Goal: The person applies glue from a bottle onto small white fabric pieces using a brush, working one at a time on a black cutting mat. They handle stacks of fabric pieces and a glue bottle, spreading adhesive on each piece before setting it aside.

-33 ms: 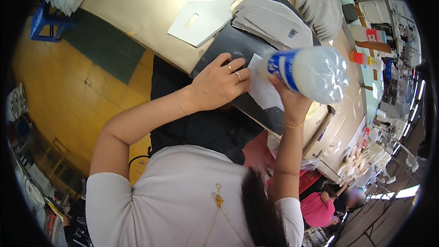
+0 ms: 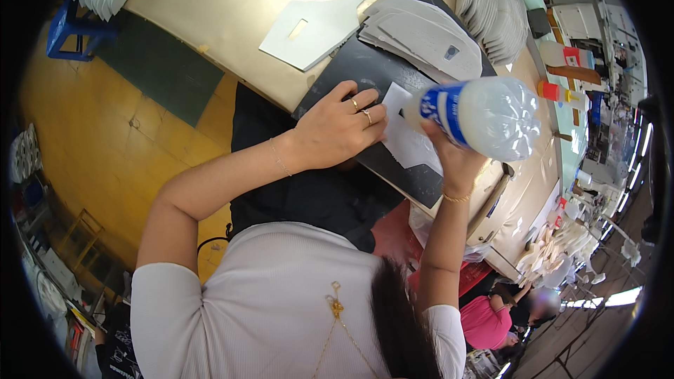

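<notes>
White paper piece [image 2: 407, 137], flat and angular in outline, lies on a matte black board [image 2: 351, 70] at the centre of the frame; the board rests on a smooth tan worktop [image 2: 232, 7].

Left hand [image 2: 337, 130]: laid palm-down with fingers spread across the board, fingertips touching the left edge of the paper piece. No grip is closed on anything; the hand presses flat. Two rings show on the fingers and a thin chain on the wrist.

Right hand [image 2: 449, 158]: grip wrapped around the neck end of a clear plastic bottle [image 2: 484, 116] with a blue label band. The bottle body is ribbed and translucent, with pale contents inside. Its long axis runs from centre frame toward the right, the domed base pointing right and slightly up, the neck end pointing left and down toward the paper piece. The nozzle itself is hidden behind the hand and label, so contact with the paper cannot be confirmed.

Surroundings: a stack of grey-white cut shapes [image 2: 421, 35] sits on the upper part of the board. A larger white template [image 2: 316, 21] with a rectangular slot lies on the worktop, upper centre. A fanned pile of pale sheets [image 2: 491, 14] occupies the upper right. Yellow floor [image 2: 91, 147] fills the left of the frame.
</notes>
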`<state>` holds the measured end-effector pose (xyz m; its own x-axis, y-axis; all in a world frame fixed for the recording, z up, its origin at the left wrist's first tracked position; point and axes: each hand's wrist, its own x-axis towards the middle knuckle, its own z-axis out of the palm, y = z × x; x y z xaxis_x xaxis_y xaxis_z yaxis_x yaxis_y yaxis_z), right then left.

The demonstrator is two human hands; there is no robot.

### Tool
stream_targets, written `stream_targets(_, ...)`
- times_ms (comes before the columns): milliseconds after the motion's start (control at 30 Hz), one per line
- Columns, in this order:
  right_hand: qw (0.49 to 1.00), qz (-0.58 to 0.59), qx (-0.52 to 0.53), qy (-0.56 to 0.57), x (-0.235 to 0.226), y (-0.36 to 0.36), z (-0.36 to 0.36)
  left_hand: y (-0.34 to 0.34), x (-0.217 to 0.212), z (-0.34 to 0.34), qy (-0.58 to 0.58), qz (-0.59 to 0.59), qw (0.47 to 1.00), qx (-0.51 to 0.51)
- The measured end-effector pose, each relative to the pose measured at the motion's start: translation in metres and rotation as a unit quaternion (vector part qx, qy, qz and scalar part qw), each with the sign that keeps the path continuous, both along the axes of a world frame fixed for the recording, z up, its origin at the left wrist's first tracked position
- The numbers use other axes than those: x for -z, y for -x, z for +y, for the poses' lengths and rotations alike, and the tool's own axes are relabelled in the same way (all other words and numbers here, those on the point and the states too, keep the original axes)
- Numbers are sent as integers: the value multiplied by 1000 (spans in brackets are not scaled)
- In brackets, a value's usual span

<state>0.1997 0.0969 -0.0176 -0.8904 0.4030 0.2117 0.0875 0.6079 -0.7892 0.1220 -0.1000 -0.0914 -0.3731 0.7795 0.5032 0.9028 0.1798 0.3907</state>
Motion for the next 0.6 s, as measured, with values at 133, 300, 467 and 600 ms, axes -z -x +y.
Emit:
stream_targets(133, 998, 32, 24, 44, -3, 9, 7, 4, 0, 2, -2, 8, 1000, 2)
stream_targets(300, 993, 86, -28, -71, 2, 38, -14, 5, 3, 3, -4, 7, 1000, 3)
stream_targets(467, 997, 35, 40, -58, 6, 1, 11, 4, 1, 3, -5, 12, 1000, -8)
stream_targets(600, 991, 55, 111, 47, 4, -30, 36, 4, 1, 2, 1, 11, 1000, -7)
